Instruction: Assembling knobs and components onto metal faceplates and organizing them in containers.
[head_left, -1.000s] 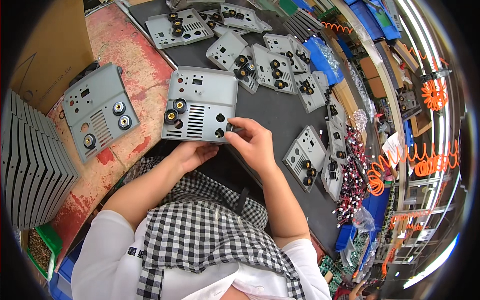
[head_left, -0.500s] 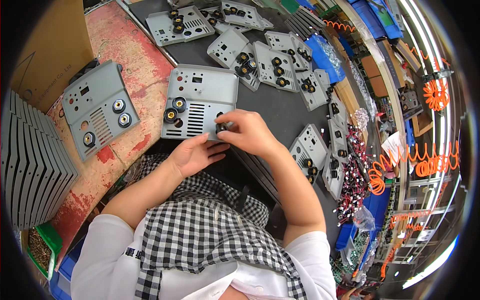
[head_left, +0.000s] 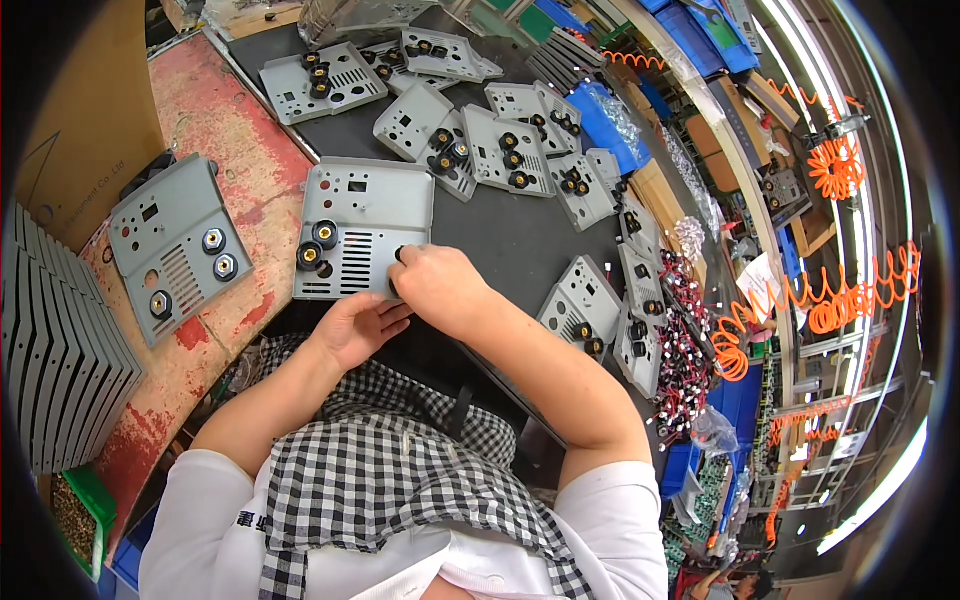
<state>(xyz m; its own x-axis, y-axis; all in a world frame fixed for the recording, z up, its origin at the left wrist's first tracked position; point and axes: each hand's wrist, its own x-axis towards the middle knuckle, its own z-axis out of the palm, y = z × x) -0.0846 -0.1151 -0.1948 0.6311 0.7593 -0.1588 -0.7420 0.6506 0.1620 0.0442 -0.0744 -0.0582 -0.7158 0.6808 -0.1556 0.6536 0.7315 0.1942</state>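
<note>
At the near edge of the bench, head view: I see one grey metal panel (head_left: 380, 208) lying in front of the person, where the worn red tabletop (head_left: 245, 125) meets the black surface (head_left: 480, 222).
Left hand: the left hand (head_left: 362, 326) is palm up just below the panel's near edge, fingers loosely curled and apart, the thumb tip up against that edge.
Right hand: the right hand (head_left: 437, 285) covers the panel's near right corner, thumb and fingers bent in close together; I cannot tell what they grip, because the hand hides it.
Both hands: near each other, not clasped.
Panel's direction: its slotted half faces the person and its plainer half points away, with a crease running left to right between; the sides look nearly equal, so I cannot be sure of the long axis.
Panel's fittings: two black fittings (head_left: 324, 234) with brass-coloured centres sit side by side near its left edge.
Left of it: I have a second panel (head_left: 163, 213) tilted on the red tabletop, beside a stack of bare panels (head_left: 75, 350).
Far side: more fitted panels (head_left: 488, 138) lie spread over the black surface.
</note>
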